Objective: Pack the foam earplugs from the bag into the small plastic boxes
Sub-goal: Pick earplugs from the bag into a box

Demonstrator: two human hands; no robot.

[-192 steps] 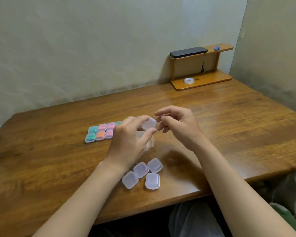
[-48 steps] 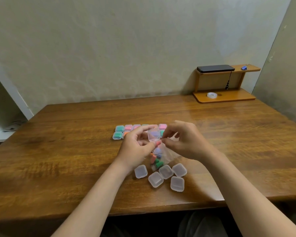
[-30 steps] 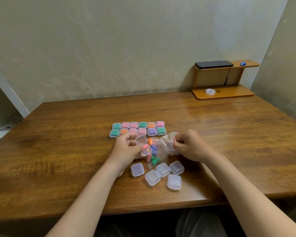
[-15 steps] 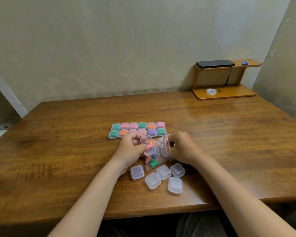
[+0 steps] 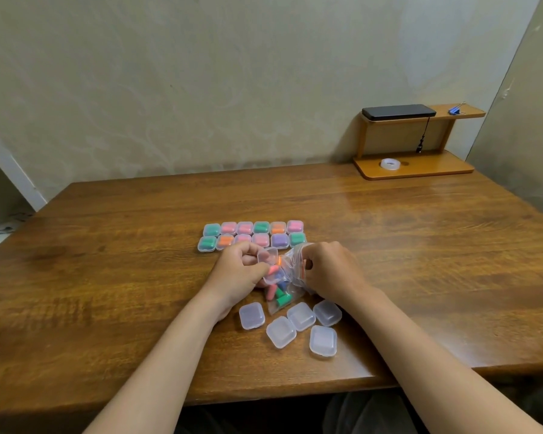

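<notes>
Currently, my left hand holds one small clear plastic box, lid open, with the fingers curled round it. My right hand pinches the mouth of the clear plastic zip bag, its fingers clamped on the film. Box and bag touch between both hands. The bag's lower end rests on the brown wooden surface, with coloured foam earplugs inside. Five closed empty clear boxes lie just beside it, nearer me. Twelve filled boxes sit in two rows behind.
</notes>
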